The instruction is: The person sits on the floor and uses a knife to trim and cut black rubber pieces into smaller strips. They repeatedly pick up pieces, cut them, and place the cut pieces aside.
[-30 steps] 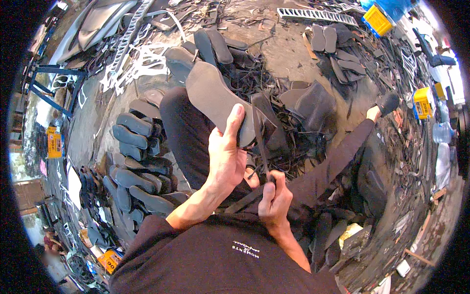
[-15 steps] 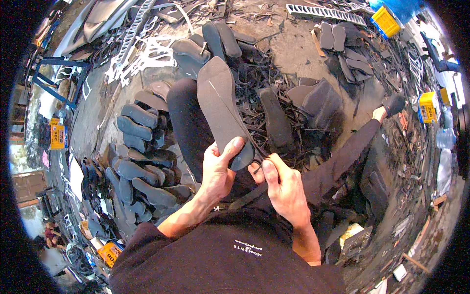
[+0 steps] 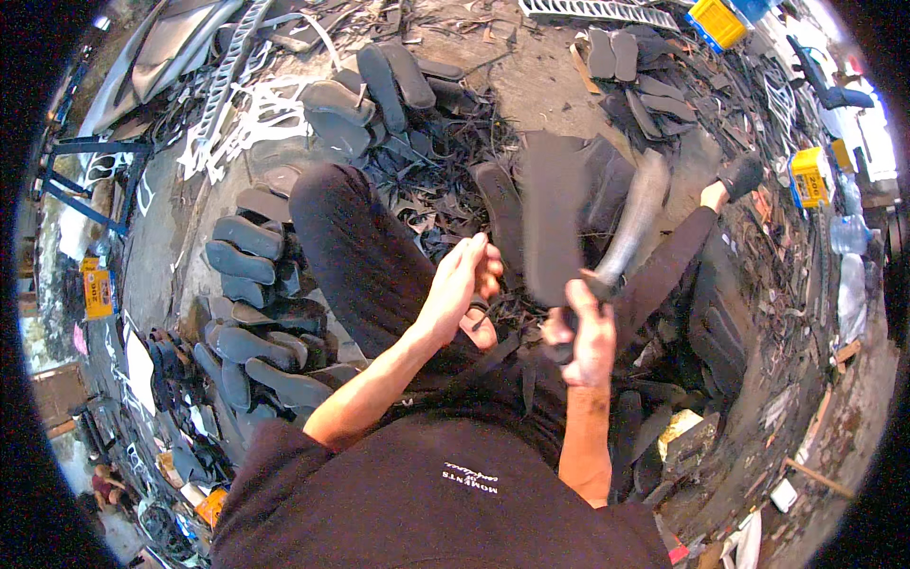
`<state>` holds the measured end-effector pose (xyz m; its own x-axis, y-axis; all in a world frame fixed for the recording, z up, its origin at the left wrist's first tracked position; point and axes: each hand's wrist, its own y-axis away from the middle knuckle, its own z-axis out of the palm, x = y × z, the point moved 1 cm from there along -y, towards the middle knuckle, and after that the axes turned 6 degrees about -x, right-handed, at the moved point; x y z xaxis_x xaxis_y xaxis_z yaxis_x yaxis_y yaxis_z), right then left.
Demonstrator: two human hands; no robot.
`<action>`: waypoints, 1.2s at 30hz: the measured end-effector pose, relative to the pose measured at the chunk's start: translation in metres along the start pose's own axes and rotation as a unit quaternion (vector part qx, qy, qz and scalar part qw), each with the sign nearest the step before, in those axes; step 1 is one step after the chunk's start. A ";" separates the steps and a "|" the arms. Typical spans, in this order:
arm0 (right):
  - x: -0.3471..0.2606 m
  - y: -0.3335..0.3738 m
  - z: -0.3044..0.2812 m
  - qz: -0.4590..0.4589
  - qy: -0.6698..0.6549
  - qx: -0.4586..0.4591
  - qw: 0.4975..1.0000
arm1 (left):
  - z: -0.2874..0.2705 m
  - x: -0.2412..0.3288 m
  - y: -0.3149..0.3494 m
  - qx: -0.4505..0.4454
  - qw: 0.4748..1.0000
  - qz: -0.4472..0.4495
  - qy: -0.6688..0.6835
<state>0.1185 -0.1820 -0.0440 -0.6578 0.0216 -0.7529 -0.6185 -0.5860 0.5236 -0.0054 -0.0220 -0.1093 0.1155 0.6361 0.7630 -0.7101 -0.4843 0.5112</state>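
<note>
My left hand (image 3: 462, 289) is raised over my lap, empty, with its fingers loosely stretched out. My right hand (image 3: 590, 337) is closed round the lower end of a dark grey shoe sole (image 3: 555, 218), which stands upright and is smeared by motion. A curved, shiny grey piece (image 3: 637, 213), also blurred, rises from the same hand on the right; I cannot tell what it is. Behind them, more dark soles (image 3: 498, 209) lie on a heap of black trimmed strips (image 3: 422, 223).
Rows of cut soles (image 3: 251, 261) are piled left of my bent knee. Further soles lie at the far middle (image 3: 393, 81) and far right (image 3: 654, 104). White cut-out scraps (image 3: 251, 123), a blue metal frame (image 3: 90, 190) and yellow boxes (image 3: 809, 177) stand or lie around.
My left hand has let go of the sole and opened. My right hand has swung the sole to the right. The shiny curved piece has come into sight. The view has shifted slightly.
</note>
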 end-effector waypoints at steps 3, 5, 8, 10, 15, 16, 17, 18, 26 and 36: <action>-0.009 -0.005 -0.076 -0.123 -0.186 -0.206 0.953 | 0.015 -0.039 -0.070 0.084 0.987 0.004 0.140; -0.018 0.007 -0.081 -0.214 -0.264 -0.178 0.924 | 0.035 -0.044 -0.106 0.145 0.973 -0.079 0.160; 0.003 -0.008 -0.100 -0.189 -0.210 -0.108 0.953 | 0.050 -0.065 -0.147 0.225 0.960 -0.067 0.150; 0.022 -0.018 -0.091 -0.098 -0.212 -0.023 0.972 | 0.050 -0.070 -0.166 0.244 0.953 -0.060 0.167; 0.071 -0.031 -0.080 -0.021 -0.149 -0.028 0.988 | 0.008 -0.094 -0.203 0.194 0.955 -0.033 0.223; 0.073 -0.030 -0.075 -0.015 -0.133 -0.022 0.991 | 0.006 -0.098 -0.202 0.200 0.954 -0.016 0.223; 0.074 -0.032 -0.073 -0.009 -0.123 -0.029 0.992 | 0.003 -0.100 -0.204 0.195 0.957 -0.007 0.213; 0.075 -0.036 -0.070 -0.001 -0.114 -0.037 0.993 | -0.002 -0.100 -0.205 0.190 0.961 0.002 0.203; 0.041 -0.056 -0.062 0.019 -0.131 -0.042 0.990 | 0.033 -0.040 -0.114 0.071 0.945 0.047 0.315; -0.006 -0.008 -0.057 -0.073 0.181 -0.128 0.972 | 0.067 -0.018 -0.009 0.047 0.958 0.248 -0.136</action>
<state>0.1521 -0.2239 -0.0660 -0.3480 -0.1401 -0.9270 -0.5367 -0.7809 0.3195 0.0455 -0.0695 -0.1011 -0.0336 0.1400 0.9896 -0.6602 -0.7464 0.0831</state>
